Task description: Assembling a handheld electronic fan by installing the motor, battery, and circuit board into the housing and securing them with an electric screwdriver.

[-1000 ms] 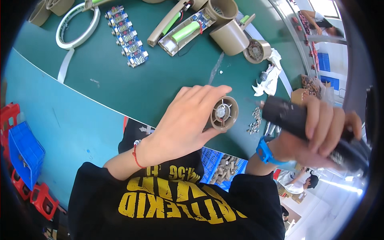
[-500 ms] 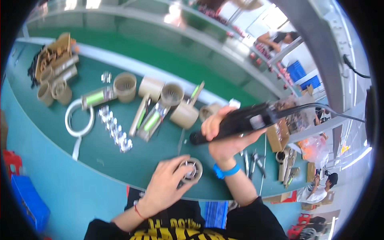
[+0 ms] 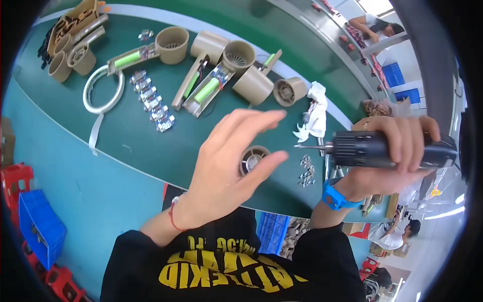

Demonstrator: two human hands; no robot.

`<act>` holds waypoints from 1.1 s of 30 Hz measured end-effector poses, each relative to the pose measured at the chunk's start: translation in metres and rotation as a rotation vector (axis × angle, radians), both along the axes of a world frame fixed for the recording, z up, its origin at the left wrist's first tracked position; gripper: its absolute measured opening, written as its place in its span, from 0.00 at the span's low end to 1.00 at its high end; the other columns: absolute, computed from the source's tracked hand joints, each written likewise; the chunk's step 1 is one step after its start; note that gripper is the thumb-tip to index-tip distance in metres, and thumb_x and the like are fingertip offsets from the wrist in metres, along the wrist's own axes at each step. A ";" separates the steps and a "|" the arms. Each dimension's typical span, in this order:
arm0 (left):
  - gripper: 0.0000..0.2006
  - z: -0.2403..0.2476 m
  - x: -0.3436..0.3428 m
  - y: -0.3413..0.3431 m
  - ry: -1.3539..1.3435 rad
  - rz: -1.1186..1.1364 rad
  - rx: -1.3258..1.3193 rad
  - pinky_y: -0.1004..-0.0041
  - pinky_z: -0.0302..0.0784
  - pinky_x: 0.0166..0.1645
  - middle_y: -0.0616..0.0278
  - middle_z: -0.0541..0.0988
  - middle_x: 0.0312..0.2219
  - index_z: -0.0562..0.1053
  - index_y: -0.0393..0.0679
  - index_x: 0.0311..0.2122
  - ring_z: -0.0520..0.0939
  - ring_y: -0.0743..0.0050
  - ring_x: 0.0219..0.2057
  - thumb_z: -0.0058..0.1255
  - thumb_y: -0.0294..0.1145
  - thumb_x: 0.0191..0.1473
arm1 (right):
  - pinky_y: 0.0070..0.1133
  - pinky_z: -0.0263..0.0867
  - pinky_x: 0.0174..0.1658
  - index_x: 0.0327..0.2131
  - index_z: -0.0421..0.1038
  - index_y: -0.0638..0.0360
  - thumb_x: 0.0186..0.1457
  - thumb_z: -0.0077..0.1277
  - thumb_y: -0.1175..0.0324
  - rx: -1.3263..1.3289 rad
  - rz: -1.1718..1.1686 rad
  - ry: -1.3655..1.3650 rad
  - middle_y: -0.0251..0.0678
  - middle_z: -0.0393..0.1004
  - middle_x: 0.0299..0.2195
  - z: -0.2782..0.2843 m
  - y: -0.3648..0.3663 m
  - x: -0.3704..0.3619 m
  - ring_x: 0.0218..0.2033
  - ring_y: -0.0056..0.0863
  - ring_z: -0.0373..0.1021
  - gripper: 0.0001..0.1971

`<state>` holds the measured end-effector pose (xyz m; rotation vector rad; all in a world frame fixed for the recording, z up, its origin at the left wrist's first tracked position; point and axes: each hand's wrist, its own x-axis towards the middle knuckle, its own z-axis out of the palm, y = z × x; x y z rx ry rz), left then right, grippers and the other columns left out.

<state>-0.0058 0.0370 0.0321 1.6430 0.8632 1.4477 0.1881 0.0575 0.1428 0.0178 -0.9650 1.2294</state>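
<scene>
In my right hand (image 3: 400,136) is a black electric screwdriver (image 3: 362,149), gripped around its body and held level, its thin bit pointing left. My left hand (image 3: 224,156) hovers over the table with thumb and fingers spread apart, holding nothing. Behind the left thumb stands a small beige round housing (image 3: 253,157) with a spoked or finned inside, partly hidden by that hand. Just below the bit, a scatter of small screws (image 3: 306,171) lies on the green table.
Beyond my hands sit several beige cups (image 3: 172,46) and opened handles with green cells (image 3: 207,91). Circuit boards (image 3: 151,100) form a row beside a white tape roll (image 3: 90,103). A crumpled white cloth (image 3: 317,108) lies at right. Blue crate (image 3: 43,229) at lower left.
My left hand has let go of the round housing and lifted, fingers spreading. My right hand has carried the screwdriver to the right, and its bit now shows. My view has shifted.
</scene>
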 end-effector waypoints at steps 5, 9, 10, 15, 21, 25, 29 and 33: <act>0.20 0.004 0.007 0.000 0.071 -0.049 0.029 0.74 0.74 0.39 0.58 0.79 0.39 0.80 0.42 0.46 0.80 0.69 0.37 0.65 0.21 0.45 | 0.19 0.66 0.26 0.41 0.67 0.53 0.65 0.45 0.44 0.036 0.041 -0.033 0.24 0.69 0.18 -0.005 0.001 0.006 0.17 0.17 0.68 0.21; 0.16 0.000 0.002 -0.002 0.040 -0.034 -0.022 0.74 0.73 0.36 0.60 0.80 0.35 0.81 0.41 0.42 0.79 0.71 0.33 0.65 0.20 0.44 | 0.15 0.69 0.26 0.36 0.66 0.51 0.63 0.43 0.39 -0.042 0.006 -0.057 0.25 0.68 0.16 -0.005 -0.003 0.005 0.16 0.14 0.68 0.23; 0.15 -0.002 0.000 0.000 0.058 -0.028 0.055 0.75 0.72 0.35 0.61 0.80 0.32 0.82 0.41 0.40 0.78 0.72 0.32 0.65 0.19 0.44 | 0.16 0.70 0.26 0.36 0.67 0.51 0.62 0.43 0.40 -0.037 0.008 -0.066 0.25 0.68 0.16 -0.005 -0.003 0.005 0.16 0.15 0.68 0.23; 0.11 0.000 0.003 -0.001 0.024 -0.013 0.091 0.76 0.71 0.34 0.64 0.79 0.26 0.81 0.41 0.36 0.77 0.74 0.28 0.63 0.16 0.44 | 0.17 0.72 0.27 0.37 0.67 0.51 0.62 0.44 0.41 -0.035 0.005 -0.065 0.28 0.70 0.17 -0.007 -0.004 0.000 0.17 0.18 0.70 0.22; 0.09 -0.002 0.005 -0.008 -0.034 -0.040 -0.040 0.76 0.71 0.34 0.63 0.79 0.28 0.79 0.40 0.33 0.77 0.74 0.28 0.62 0.15 0.44 | 0.18 0.74 0.28 0.37 0.68 0.51 0.63 0.43 0.44 0.073 -0.045 -0.005 0.29 0.73 0.18 -0.013 -0.005 -0.008 0.17 0.20 0.72 0.20; 0.10 -0.003 0.002 -0.008 0.010 -0.022 0.020 0.76 0.70 0.35 0.63 0.78 0.29 0.79 0.41 0.33 0.78 0.74 0.29 0.62 0.16 0.44 | 0.18 0.74 0.28 0.37 0.68 0.50 0.63 0.44 0.46 0.135 -0.035 0.067 0.28 0.73 0.17 -0.019 -0.003 -0.007 0.17 0.20 0.72 0.18; 0.09 -0.001 0.000 -0.011 0.070 0.015 0.045 0.76 0.68 0.36 0.64 0.79 0.28 0.79 0.42 0.32 0.78 0.74 0.28 0.63 0.17 0.43 | 0.18 0.75 0.27 0.36 0.69 0.50 0.64 0.46 0.50 0.150 -0.004 -0.020 0.28 0.74 0.17 -0.015 -0.003 0.003 0.16 0.20 0.73 0.15; 0.09 -0.005 -0.001 -0.013 0.120 0.054 0.073 0.76 0.67 0.35 0.64 0.80 0.28 0.79 0.42 0.32 0.78 0.74 0.28 0.65 0.18 0.43 | 0.18 0.76 0.27 0.35 0.70 0.51 0.63 0.49 0.55 0.126 0.055 -0.150 0.28 0.76 0.18 -0.001 -0.009 0.019 0.17 0.20 0.74 0.11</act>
